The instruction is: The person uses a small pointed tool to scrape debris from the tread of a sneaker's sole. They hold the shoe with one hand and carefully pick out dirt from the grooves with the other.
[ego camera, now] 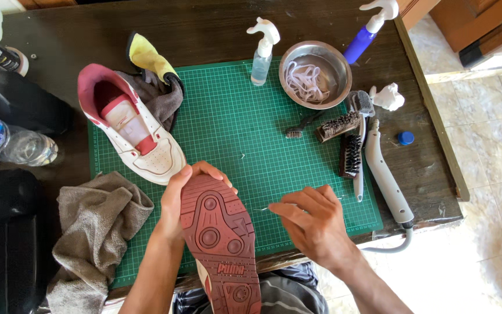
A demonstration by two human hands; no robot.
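My left hand grips the toe of a white sneaker turned sole-up, its dark red sole facing me over the table's near edge. My right hand hovers just right of the sole, fingers pinched on a thin pointed pick aimed at the sole. The matching white and red sneaker lies upright on the green cutting mat, with no laces.
A steel bowl holds white laces. Brushes, a clear spray bottle, a blue spray bottle and a white handheld tool lie on the right. Grey towel, yellow cloth and water bottle lie on the left.
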